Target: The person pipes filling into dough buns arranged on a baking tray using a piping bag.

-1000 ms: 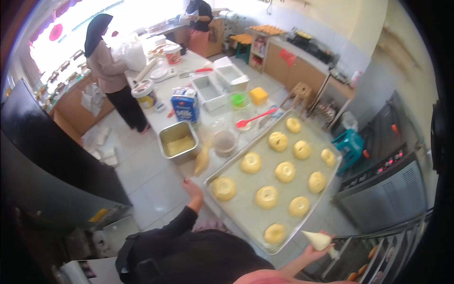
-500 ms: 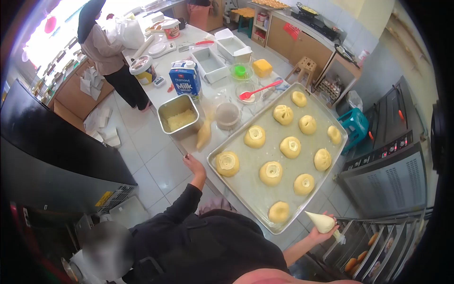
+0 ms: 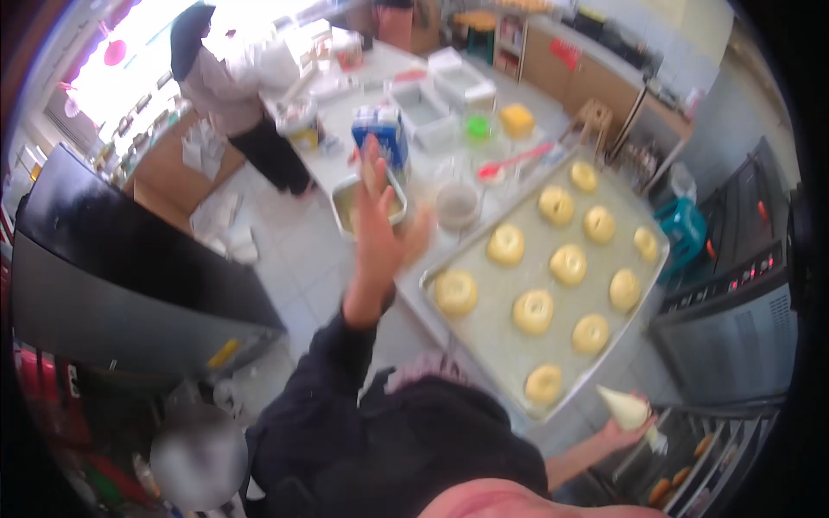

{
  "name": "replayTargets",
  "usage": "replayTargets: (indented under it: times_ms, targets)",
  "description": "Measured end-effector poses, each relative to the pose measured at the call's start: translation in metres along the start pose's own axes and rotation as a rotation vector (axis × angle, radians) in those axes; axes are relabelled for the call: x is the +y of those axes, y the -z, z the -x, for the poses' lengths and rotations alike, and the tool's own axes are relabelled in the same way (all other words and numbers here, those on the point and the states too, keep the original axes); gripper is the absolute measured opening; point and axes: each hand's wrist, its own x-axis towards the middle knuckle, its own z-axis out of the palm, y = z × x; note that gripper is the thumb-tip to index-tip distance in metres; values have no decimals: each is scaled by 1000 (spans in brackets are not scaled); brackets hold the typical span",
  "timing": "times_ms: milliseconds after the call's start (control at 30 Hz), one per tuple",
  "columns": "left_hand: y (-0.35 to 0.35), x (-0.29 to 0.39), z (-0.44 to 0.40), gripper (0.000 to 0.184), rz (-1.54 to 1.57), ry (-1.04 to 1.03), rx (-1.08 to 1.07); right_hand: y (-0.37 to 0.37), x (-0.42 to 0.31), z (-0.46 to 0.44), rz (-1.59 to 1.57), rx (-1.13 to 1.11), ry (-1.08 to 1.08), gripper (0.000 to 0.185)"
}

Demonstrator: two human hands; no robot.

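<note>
1. White table: one, carrying nearly everything told below.
2. Metal tray: one, lying at the table's near right, slanting from lower centre to upper right.
3. Metal tin: one, partly hidden behind the left hand, which is raised and blurred. Its fingers point upward, overlapping one blue carton in the view; its grasp is loose and nothing shows in it.
4. Cream-coloured piping bag: one, gripped around its body by the right hand, just off the tray's lower right edge. Its narrow tip points up and left, toward the tray; its long axis runs down and right to a loose tail. It looks plump, smooth and cone-shaped (the tip's opening is too small to make out).
5. Pale yellow buns: eleven, round, spaced apart across the tray, several with a ring or hollow on top.
</note>
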Motion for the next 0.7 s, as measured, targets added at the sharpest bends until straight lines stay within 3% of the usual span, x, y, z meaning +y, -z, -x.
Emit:
replayTargets:
  times_ms: [33, 100, 167, 233, 267, 333, 400, 500, 567, 633, 667, 700]
  targets:
    - [-11, 8, -8, 82, -2, -370, -81, -16, 25, -16, -97, -85, 27, 26]
    - [-33, 29, -22, 92, -218, -402, -497, -34, 23, -5, -182, -26, -100, 25]
    - [-70, -8, -48, 96, -251, -140, -578, -16, 15, -8, -116, 15, -161, 25]
    - [-85, 36, -45, 101, -97, -496, -754, 14, 30, -37, -98, -57, -162, 25]
    - [-112, 25, -58, 103, -75, -460, -755, -82, 13, 5, -5, 296, -46, 26]
    - [-125, 19, -49, 107, -46, -342, -851, -14, 13, -14, 0, 62, -68, 26]
    - [-131, 62, -56, 109, -35, -389, -998, -38, 0, 6, -8, 184, -69, 21]
    - [-158, 19, -73, 114, -326, -403, -598, -33, -1, 16, -122, 160, -94, 20]
    - [-140, -2, -100, 116, -254, -212, -190, -5, 2, 7, -147, 218, -60, 20]
    - [-100, 24, -135, 119, -227, -411, 250, 6, -2, 14, -177, 205, -4, 20]
    - [-94, 28, -143, 117, -271, -371, 290, 1, -7, 19, -195, 208, 7, 20]
    - [-99, 34, -147, 119, -182, -382, 198, -6, -11, 22, -214, 208, 12, 20]
